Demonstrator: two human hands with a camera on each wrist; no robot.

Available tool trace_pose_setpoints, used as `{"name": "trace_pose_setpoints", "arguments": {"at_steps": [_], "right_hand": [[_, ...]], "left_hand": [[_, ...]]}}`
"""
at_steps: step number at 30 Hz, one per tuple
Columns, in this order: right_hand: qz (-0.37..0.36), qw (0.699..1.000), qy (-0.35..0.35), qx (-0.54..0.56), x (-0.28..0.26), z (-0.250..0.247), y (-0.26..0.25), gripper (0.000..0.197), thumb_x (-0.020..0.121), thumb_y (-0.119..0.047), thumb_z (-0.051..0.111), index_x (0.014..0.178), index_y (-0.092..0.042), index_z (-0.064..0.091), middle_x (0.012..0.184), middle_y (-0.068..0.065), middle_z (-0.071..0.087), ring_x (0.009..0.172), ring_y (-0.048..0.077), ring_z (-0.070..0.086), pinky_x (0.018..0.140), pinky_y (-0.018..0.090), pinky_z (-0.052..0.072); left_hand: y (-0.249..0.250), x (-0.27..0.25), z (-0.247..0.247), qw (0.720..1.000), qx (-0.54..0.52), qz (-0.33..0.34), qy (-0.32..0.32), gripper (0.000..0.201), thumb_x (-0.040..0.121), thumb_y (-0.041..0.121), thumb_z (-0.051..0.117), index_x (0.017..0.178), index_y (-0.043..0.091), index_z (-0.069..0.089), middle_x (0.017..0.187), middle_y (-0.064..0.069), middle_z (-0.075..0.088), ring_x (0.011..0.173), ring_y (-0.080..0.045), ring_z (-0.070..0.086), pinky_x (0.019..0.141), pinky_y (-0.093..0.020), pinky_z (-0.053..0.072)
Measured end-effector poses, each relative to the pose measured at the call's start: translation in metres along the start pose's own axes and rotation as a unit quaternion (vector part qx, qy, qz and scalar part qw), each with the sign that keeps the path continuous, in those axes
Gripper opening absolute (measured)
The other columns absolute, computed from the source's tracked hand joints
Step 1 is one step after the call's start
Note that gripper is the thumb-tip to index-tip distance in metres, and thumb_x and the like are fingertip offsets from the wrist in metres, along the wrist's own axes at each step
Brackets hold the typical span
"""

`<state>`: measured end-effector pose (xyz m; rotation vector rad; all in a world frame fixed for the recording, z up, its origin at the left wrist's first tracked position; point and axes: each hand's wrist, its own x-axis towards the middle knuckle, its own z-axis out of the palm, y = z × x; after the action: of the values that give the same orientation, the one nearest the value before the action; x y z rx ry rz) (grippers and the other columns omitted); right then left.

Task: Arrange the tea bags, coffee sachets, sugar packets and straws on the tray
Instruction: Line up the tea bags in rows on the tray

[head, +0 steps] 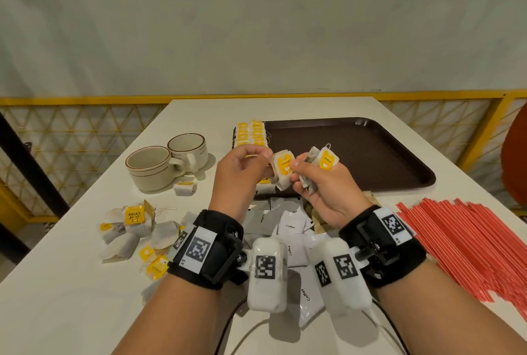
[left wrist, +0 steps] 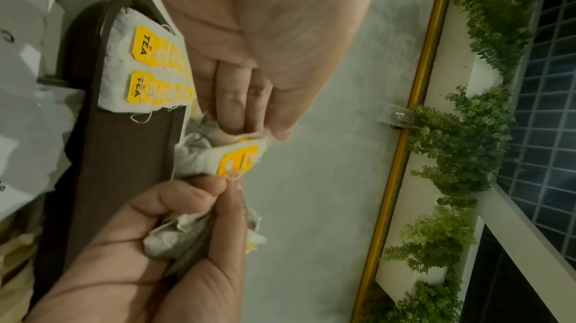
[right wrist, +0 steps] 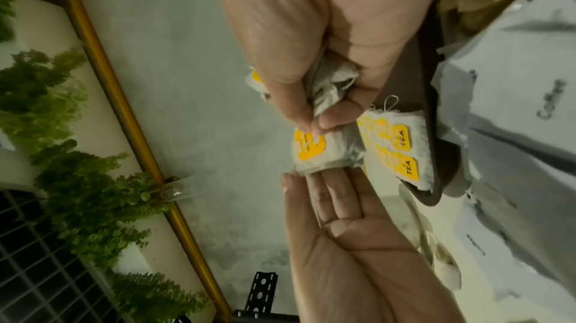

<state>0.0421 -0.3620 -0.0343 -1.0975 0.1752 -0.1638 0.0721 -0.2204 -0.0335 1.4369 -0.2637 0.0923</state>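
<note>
Left hand point(head: 242, 172) pinches 1 tea bag point(head: 282, 169) above the tray point(head: 370, 155); right hand point(head: 322, 186) grips a clutch of tea bags point(head: 322, 159).

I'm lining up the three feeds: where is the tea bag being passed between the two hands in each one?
Head: tea bag just left of centre, between left hand and right hand, above the tray's near left part.
Left wrist: tea bag at centre, between both hands.
Right wrist: tea bag at centre, between both hands.
Shared landmark: rows of tea bags in the tray corner.
</note>
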Motion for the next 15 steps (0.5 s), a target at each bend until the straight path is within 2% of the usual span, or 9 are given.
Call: {"name": "trace_pose_setpoints", "arguments": {"at_steps": [2,5,10,15], "right_hand": [[0.011,1.0,0.0,0.025,0.0012,-0.0007,0.0005,0.009,0.085,0.002,0.064,0.085,-0.007,0.061,0.066,0.006,0.061,0.055,0.012,0.059,0.052,0.019,0.05],[0.026,0.998,-0.014,0.05,0.0011,-0.0003,0.0017,0.007,0.087,0.002,0.062,0.089,-0.004,0.061,0.068,0.007,0.062,0.056,0.011,0.059,0.052,0.018,0.05],[0.025,0.998,-0.026,0.053,0.0002,0.0011,0.0013,0.007,0.087,0.002,0.061,0.09,-0.004,0.06,0.068,0.007,0.059,0.057,0.011,0.059,0.053,0.017,0.051],[0.061,0.995,-0.074,-0.01,-0.0028,0.0011,-0.0009,0.008,0.089,0.001,0.059,0.096,-0.004,0.06,0.069,0.009,0.058,0.057,0.013,0.058,0.049,0.019,0.049]], "left_hand": [[0.0013,-0.0011,0.0001,0.999,0.014,0.023,-0.034,0.013,0.087,0.011,0.066,0.096,0.02,0.063,0.089,-0.003,0.073,0.085,-0.016,0.068,0.079,-0.025,0.054],[-0.0004,-0.0028,0.0005,0.99,0.072,0.07,-0.097,0.021,0.083,0.002,0.068,0.091,0.021,0.064,0.092,0.002,0.069,0.083,-0.006,0.062,0.077,-0.021,0.051],[-0.0047,-0.0023,0.0017,0.989,0.108,0.074,-0.067,0.029,0.086,-0.005,0.059,0.08,0.022,0.07,0.086,0.004,0.07,0.087,-0.012,0.064,0.084,-0.028,0.051],[-0.0006,-0.0038,-0.0012,0.986,0.149,0.069,-0.03,0.036,0.088,-0.003,0.051,0.078,0.026,0.071,0.096,0.003,0.069,0.088,-0.007,0.061,0.081,-0.018,0.047]]}}
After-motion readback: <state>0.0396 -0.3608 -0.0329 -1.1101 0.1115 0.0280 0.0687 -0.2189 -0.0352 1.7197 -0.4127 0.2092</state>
